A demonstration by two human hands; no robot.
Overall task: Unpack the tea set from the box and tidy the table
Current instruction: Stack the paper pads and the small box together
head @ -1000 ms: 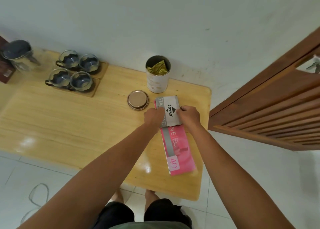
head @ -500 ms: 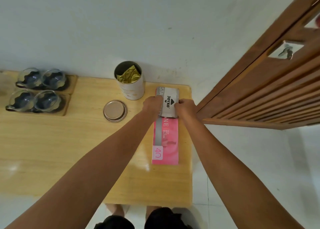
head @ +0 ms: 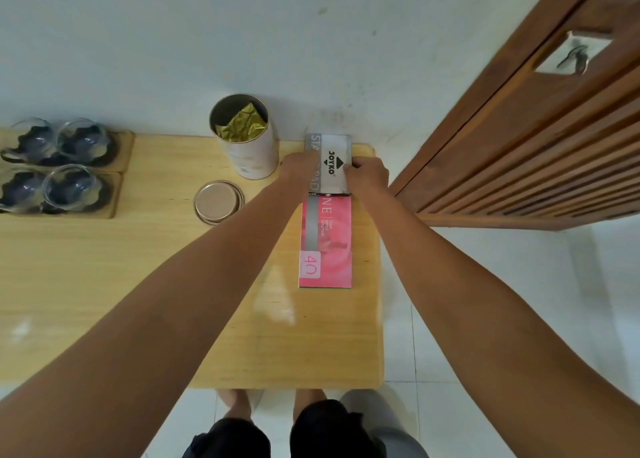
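A small grey Joyko box [head: 334,163] rests on the far end of a long pink and grey flat box [head: 325,243] that lies on the wooden table [head: 104,284] near its right edge. My left hand [head: 299,168] grips the grey box on its left side. My right hand [head: 369,175] grips it on the right. Several glass tea cups [head: 67,167] sit on wooden coasters at the far left. An open white tin [head: 246,139] with a gold foil bag inside stands by the wall, and its round lid [head: 218,201] lies in front of it.
A wooden slatted door [head: 519,146] stands ajar just right of the table's far corner. A white wall runs along the table's far edge. White floor tiles [head: 485,302] lie to the right, and my feet show under the near edge.
Both hands have slid the grey box, with the pink box under it, toward the table's far right corner by the wall. The view has shifted right, and the kettle at far left is out of frame.
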